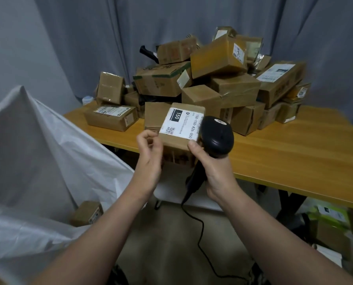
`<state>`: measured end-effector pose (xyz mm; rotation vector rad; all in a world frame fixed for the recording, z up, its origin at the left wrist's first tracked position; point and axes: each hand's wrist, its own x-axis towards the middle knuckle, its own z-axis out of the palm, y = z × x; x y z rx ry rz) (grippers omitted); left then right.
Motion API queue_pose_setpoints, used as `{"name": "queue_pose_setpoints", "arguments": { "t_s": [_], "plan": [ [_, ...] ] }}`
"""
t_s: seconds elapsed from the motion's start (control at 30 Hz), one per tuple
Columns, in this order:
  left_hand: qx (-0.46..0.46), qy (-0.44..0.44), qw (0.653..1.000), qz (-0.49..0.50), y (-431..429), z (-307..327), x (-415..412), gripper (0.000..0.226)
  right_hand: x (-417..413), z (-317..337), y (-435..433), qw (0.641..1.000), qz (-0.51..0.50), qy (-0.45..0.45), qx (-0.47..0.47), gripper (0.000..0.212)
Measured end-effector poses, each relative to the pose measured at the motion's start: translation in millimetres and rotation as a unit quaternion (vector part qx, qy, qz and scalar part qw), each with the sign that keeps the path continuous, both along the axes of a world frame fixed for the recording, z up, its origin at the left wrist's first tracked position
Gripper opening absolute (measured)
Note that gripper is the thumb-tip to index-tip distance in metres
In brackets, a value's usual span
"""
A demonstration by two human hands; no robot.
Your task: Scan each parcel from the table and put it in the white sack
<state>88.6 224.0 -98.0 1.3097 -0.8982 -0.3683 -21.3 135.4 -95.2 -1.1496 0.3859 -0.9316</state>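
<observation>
A small cardboard parcel (180, 128) with a white shipping label is held up in front of the table edge by my left hand (150, 153), which grips its lower left corner. My right hand (210, 169) is shut on the handle of a black corded scanner (217, 136), whose head sits against the parcel's right side, over the label. The white sack (40, 153) stands open to the left, and a small box (87, 212) lies beside its lower fold. Several more parcels (223, 79) are heaped on the wooden table (295, 161).
A flat labelled box (112, 117) lies near the table's left front corner. The scanner cable (200, 233) hangs down to the floor between my arms. Boxes and green packaging (332, 221) sit on the floor under the table at the right. Grey curtains hang behind.
</observation>
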Motion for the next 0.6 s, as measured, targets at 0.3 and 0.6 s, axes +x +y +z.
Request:
{"name": "queue_pose_setpoints", "arguments": {
  "t_s": [0.3, 0.6],
  "plan": [
    [0.206, 0.105, 0.963, -0.136, -2, 38, 66, 0.067, -24, 12, -38, 0.98, 0.117, 0.108, -0.123, 0.033],
    [0.272, 0.035, 0.95, -0.146, 12, 25, 75, 0.077, -23, 16, -43, 0.981, -0.017, 0.144, -0.126, 0.026]
  ]
}}
